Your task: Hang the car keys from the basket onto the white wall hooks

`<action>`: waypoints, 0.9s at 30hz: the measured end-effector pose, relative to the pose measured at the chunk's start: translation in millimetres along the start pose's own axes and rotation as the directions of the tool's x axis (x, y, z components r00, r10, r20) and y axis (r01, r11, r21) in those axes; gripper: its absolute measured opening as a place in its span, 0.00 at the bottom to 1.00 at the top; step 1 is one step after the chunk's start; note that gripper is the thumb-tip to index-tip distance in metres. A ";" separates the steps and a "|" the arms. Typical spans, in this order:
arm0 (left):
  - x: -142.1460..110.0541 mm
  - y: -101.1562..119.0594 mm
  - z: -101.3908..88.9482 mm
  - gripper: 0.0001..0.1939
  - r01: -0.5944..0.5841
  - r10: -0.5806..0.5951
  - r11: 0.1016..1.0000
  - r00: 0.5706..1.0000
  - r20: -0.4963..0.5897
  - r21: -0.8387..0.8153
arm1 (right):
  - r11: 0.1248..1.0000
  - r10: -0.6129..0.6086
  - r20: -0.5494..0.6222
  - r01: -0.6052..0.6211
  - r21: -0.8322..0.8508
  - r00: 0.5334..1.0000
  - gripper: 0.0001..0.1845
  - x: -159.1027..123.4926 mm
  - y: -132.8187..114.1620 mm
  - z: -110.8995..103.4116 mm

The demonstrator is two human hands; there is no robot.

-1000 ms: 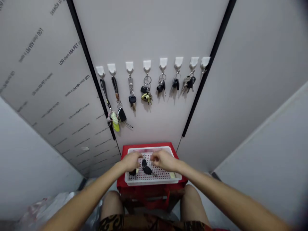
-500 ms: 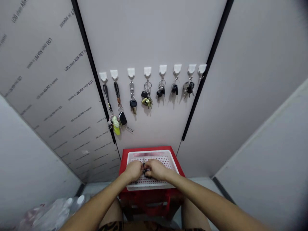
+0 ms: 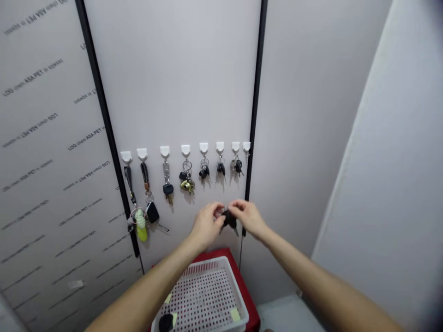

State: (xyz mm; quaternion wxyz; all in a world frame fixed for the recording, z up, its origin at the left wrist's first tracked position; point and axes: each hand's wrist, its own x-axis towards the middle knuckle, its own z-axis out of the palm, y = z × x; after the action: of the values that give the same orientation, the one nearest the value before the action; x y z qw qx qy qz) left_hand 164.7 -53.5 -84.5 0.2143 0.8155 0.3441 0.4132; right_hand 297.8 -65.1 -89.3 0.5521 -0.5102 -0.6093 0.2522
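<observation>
Between my two hands hangs a bunch of black-headed keys (image 3: 231, 220), held up in front of the white wall panel. My left hand (image 3: 208, 224) pinches it from the left with thumb and fingers. From the other side, my right hand (image 3: 249, 216) grips the top of the bunch, where the ring is mostly hidden by fingers. Just above the hands is the row of white hooks, ending in a bare-looking hook (image 3: 246, 146) at the right. A bunch of keys (image 3: 237, 166) hangs on the hook beside it.
More keys hang along the row, among them a brass-coloured bunch (image 3: 187, 185) and a yellow-green key fob (image 3: 141, 225). Below, a white perforated basket (image 3: 245, 310) rests on a red box (image 3: 249, 295). A black round item (image 3: 165, 322) and yellow paper bits lie in it.
Both hands have risen out of the basket, bringing the bunch of keys up to the wall below the right-hand hooks. The head view has tilted up and turned right.
</observation>
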 end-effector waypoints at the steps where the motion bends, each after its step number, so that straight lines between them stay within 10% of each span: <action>1: 9.0 11.5 1.0 0.12 -0.066 0.066 0.998 0.998 -0.015 0.000 | 1.000 -0.011 -0.068 0.010 -0.009 0.998 0.07 10.4 -10.5 -13.8; 7: 39.0 50.4 0.5 0.10 -0.247 0.249 0.968 0.968 -0.035 0.040 | 0.993 -0.076 -0.395 0.032 -0.116 0.916 0.09 72.2 -49.4 -74.0; 14: 43.1 38.6 -16.4 0.08 -0.108 0.112 0.993 0.989 -0.094 0.049 | 0.880 -0.128 -0.537 -0.155 -0.450 0.834 0.07 110.9 -55.8 -83.3; 27: -3.4 -40.7 -36.5 0.10 0.194 -0.263 0.934 0.942 -0.209 -0.299 | 0.872 -0.139 -0.384 -0.071 -0.484 0.913 0.10 50.4 -2.2 -46.3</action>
State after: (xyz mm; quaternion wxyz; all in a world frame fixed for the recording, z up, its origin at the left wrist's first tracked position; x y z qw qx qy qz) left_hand 117.7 -26.3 -91.4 0.3280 0.6746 0.4004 0.5264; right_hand 346.7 -32.3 -54.3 0.5240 -0.6630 -0.5337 -0.0314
